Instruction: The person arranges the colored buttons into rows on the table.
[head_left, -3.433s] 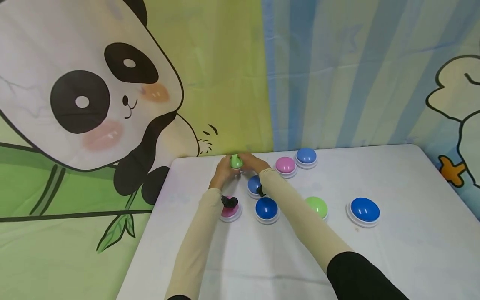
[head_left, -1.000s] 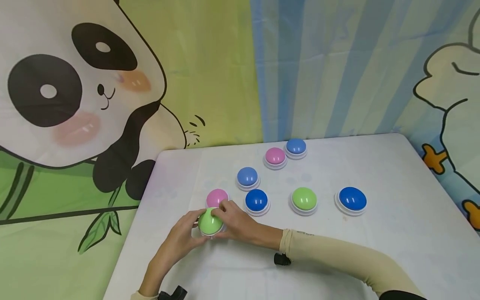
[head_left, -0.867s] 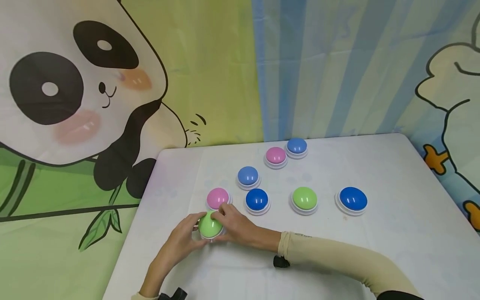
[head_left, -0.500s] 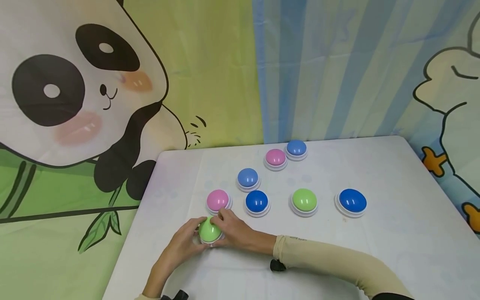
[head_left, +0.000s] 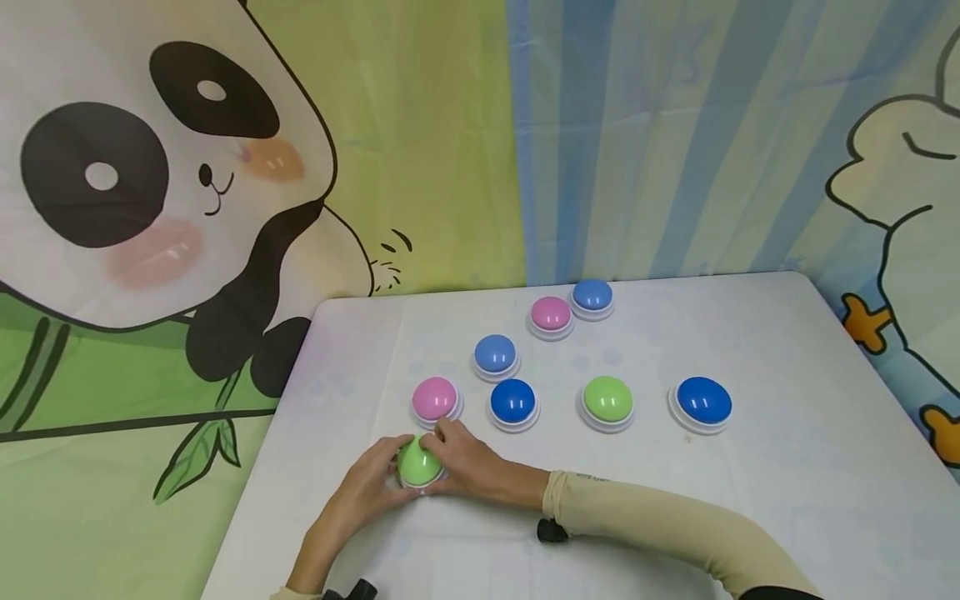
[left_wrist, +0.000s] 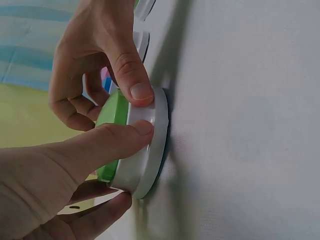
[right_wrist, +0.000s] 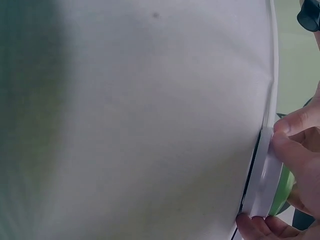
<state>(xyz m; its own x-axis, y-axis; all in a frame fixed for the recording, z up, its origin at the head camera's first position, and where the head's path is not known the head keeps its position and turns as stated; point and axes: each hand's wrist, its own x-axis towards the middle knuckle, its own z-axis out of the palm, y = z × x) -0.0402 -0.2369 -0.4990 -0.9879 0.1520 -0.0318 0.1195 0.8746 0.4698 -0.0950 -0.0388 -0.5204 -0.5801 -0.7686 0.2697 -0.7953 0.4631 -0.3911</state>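
A green push button (head_left: 418, 463) with a round white base is held between both hands at the left front of the group. My left hand (head_left: 366, 482) grips its left side, while my right hand (head_left: 480, 468) grips the right side, its index finger at the green dome. In the left wrist view, both thumbs press on the white base (left_wrist: 145, 167), which is right at the tabletop. The right wrist view shows the base (right_wrist: 262, 182) from the side, with fingers around it. Just behind it stands a pink push button (head_left: 435, 398).
On the white table (head_left: 810, 467), several more buttons stand: a dark blue one (head_left: 513, 401), a lighter blue one (head_left: 494, 353), a pink one (head_left: 551, 313), a blue one (head_left: 592, 294), a green one (head_left: 608, 399) and a blue one (head_left: 703, 401). A printed curtain (head_left: 435, 150) hangs behind.
Both hands have brought the green button from the table's far left edge to in front of the near pink button. Over the last second it came slightly lower; the hands have since barely moved.
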